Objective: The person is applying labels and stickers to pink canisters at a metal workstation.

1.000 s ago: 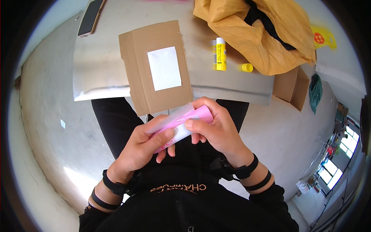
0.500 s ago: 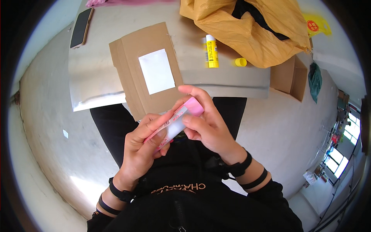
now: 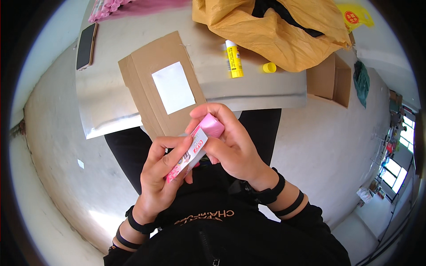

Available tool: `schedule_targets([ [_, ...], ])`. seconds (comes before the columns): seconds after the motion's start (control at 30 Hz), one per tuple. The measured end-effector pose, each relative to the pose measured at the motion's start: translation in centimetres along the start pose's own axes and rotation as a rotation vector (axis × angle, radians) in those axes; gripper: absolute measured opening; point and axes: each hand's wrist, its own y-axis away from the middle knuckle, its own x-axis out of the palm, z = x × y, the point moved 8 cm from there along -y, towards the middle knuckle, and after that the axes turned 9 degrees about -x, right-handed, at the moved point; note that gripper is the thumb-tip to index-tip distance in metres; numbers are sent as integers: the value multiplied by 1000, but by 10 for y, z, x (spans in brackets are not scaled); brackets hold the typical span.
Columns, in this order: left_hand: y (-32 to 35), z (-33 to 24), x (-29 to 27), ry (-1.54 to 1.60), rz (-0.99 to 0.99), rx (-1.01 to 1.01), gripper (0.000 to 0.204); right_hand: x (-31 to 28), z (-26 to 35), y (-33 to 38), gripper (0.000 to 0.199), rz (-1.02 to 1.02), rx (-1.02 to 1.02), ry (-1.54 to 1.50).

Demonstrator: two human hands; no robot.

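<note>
Above my lap, both hands hold a small pink roll [image 3: 212, 126] that slants up to the right. A printed white-and-pink paper label [image 3: 188, 154] lies along its lower part. My left hand [image 3: 160, 170] pinches the label, thumb and fingers closed on its left edge. My right hand [image 3: 237, 148] wraps round the pink end, its thumb beside the label's edge. The label's underside is hidden. Just beyond my hands, a white paper sheet [image 3: 173, 88] rests on a piece of brown cardboard [image 3: 142, 62].
On the metal-topped table [image 3: 266, 91] are a yellow glue stick [image 3: 234, 60], its yellow cap [image 3: 269, 67], a phone [image 3: 86, 46] and several pink rolls [image 3: 106, 8]. A large orange-yellow bag [image 3: 284, 44] covers the back right. A cardboard box [image 3: 323, 80] stands beside the table.
The label has turned so its printed face shows instead of the plain whitish surface. My left fingers have shifted along its edge. The view has moved slightly, showing more of the pink rolls.
</note>
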Motion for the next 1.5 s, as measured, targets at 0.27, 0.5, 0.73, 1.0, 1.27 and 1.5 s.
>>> schedule_targets([
  [0.27, 2, -5, 3, -113, 19, 87, 46, 0, 1, 2, 40, -23, -27, 68],
  [0.5, 8, -4, 5, -254, 16, 164, 54, 2, 0, 3, 40, 34, -59, 112],
  [0.73, 13, -13, 17, -752, -40, 210, 65, -4, -8, 5, 40, 50, 103, 87],
  [1.0, 18, -10, 21, -879, -65, 197, 63, -6, -14, 3, 36, 1, 204, -15],
  [1.27, 16, -10, 23, -916, -88, 202, 63, -10, -14, -3, 29, -14, 198, -48],
  [1.5, 13, -15, 29, -1016, -107, 234, 61, -10, -15, -1, 31, -7, 315, -64],
])
